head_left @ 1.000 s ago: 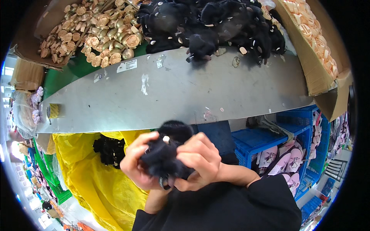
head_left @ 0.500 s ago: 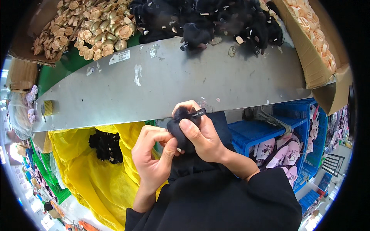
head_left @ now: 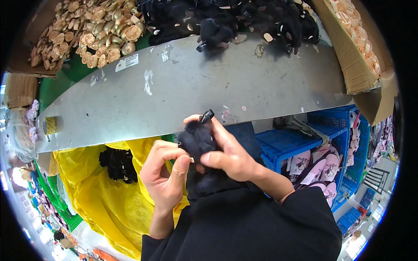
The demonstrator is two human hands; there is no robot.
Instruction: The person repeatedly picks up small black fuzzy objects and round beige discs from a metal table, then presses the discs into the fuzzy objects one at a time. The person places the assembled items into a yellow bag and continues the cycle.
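Observation:
A small black plush toy is held just off the near edge of the metal table. A black ribbon loop sticks up from its far end. My right hand is closed round its right side, fingers behind it and thumb across its near part. On the left side, my left hand pinches the plush toy's edge with bent fingers and thumb. A tiny pale piece shows by the left thumb tip. The fingers behind the plush toy are hidden.
Black plush toys are heaped along the metal table's far side. Gold and tan plastic parts lie at far left. A cardboard box holds peach parts. Below are a yellow bag and blue crates with pink slippers.
The plush toy has turned in my hands, its ribbon loop now pointing up and away. My right thumb has slid nearer to me, and both hands have shifted slightly left.

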